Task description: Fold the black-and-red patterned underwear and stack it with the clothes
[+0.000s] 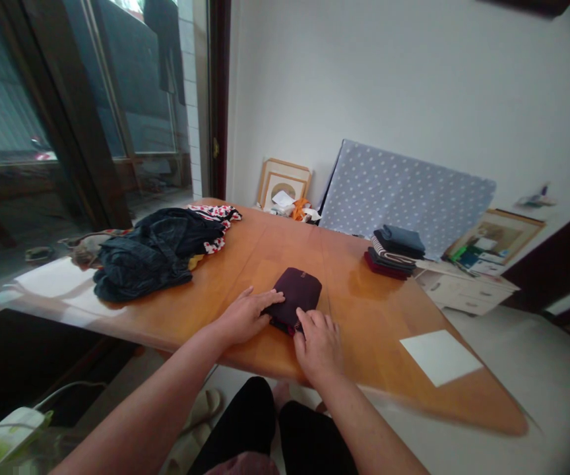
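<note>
A folded dark maroon garment (295, 295) lies on the orange wooden table (364, 290), near its front edge. My left hand (244, 316) presses against its left side with the fingers spread. My right hand (318, 344) rests on its near end, with the fingers lying over the fold. A darker layer shows under the near edge of the bundle. Between my hands, the garment's underside is hidden.
A heap of dark denim-like clothes (156, 254) and patterned cloth lies at the table's left. A stack of folded clothes (394, 254) stands to the right. A white sheet (439, 357) lies at the front right, with a polka-dot board (404, 198) and picture frames (284, 185) behind.
</note>
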A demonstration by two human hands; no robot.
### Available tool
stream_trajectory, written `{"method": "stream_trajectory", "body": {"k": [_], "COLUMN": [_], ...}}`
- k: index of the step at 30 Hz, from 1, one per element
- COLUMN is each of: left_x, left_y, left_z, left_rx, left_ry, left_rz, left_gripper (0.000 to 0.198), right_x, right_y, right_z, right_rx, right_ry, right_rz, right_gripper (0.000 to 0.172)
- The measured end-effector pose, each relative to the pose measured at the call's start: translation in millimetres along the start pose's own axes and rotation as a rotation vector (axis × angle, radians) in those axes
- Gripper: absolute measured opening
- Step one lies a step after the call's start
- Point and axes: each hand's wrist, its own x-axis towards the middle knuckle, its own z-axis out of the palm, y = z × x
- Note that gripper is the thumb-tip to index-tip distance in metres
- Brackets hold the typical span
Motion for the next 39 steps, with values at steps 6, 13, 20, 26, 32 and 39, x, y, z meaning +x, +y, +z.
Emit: {"method": "stream_trajectory", "body": {"k": [6,13,20,26,32,39], "left_x": [1,39,71,64,65,72], "left_y": [0,25,45,34,36,24], "left_z": [1.3,-10.2,31.3,48.3,52.6,30.1], "left_rx": [0.009,0.025,0.181,0.279,0.313,-0.067], "left_ry": [0.031,0.113,0.076,0.108,0.106,0.06], "left_rz": [-0.008,0.051,0.031,0.039,0.03,-0.034], "left_gripper": [0.065,0.036,0.055,0.067,0.069,0.059], "right_x": [-8,-7,-14,-24,-19,-19], "right_y": [0,-9,-1,32,46,50], "right_z": [-1,-7,-10,-12,0,8], "right_rx": [0.014,0.021,0.213,0.579,0.735,0.804], "right_ry": [-0.008,-0.008,0.004,0.138,0.177,0.205], "right_rz": [-0.006,0.016,-0.02,0.213,0.395,0.422], "right_gripper": [0.053,0.052,0.05,0.032,0.033,0.032]}}
